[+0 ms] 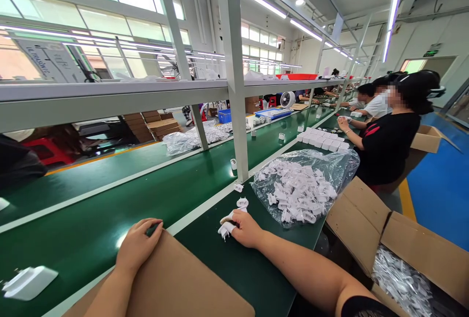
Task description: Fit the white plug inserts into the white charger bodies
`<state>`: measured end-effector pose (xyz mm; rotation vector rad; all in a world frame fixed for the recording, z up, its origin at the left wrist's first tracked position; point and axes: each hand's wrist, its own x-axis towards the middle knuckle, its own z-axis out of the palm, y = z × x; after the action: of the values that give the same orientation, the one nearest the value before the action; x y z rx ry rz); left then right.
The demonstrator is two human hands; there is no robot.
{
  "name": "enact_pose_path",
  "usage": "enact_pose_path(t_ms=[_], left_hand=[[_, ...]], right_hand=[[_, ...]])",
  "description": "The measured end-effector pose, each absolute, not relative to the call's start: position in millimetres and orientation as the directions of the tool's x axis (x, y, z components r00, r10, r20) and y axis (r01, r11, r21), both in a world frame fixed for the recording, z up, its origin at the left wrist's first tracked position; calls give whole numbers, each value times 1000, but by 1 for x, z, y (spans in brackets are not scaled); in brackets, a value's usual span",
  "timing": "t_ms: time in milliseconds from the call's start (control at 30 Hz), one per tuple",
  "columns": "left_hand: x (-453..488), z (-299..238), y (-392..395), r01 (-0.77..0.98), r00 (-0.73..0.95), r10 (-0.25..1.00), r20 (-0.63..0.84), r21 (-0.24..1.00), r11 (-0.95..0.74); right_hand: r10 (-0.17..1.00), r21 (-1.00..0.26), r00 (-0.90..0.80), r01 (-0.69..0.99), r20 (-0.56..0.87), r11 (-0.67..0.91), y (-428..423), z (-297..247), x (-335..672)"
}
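Note:
My left hand (137, 246) lies at the upper edge of a brown cardboard panel (183, 278), its fingers curled over the edge. Over the dark green bench, my right hand (246, 228) pinches white plug pieces (226, 229) with metal pins; the fingers hide part of them. Just beyond it lies another white two-pin plug piece (242, 202), with one more plug piece (238, 187) near the foot of the post. To the right of these, a clear plastic bag (342, 165) lies open with a heap of white plug pieces (300, 190).
A green conveyor belt (183, 180) runs alongside, carrying a white adapter (31, 282) at near left. A metal post (234, 73) rises at the bench edge. An open carton (421, 243) of white parts stands at right. Beyond the bag, a co-worker (388, 131) handles parts near stacked white blocks (322, 138).

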<state>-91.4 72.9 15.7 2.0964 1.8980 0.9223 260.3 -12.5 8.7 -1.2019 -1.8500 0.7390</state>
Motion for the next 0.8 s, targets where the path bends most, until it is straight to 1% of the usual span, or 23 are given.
enact_pose_path(t_ms=[200,267,367,533,700,800], left_hand=[[-90,17,72,837,-2,953,303,522,-164],[-90,17,72,837,-5,958,287,525,-153],[-91,18,71,841,-10,963,271,523,-138],[-91,17,71,837,-41,962,268,536,-114],[-91,15,71,850,-38,961,275,514,-114],[-92,13,72,880,-5,949,315,452,-145]], right_hand=[[929,-844,-206,392,308,367,-12,5,260],[934,-847,-193,397,300,354,-13,8,261],[946,-834,-192,449,260,320,-14,14,262],[941,-763,-260,556,218,331,-11,18,267],[904,-788,-414,520,105,330,-12,25,279],[886,-775,-452,522,102,356,-13,27,280]])
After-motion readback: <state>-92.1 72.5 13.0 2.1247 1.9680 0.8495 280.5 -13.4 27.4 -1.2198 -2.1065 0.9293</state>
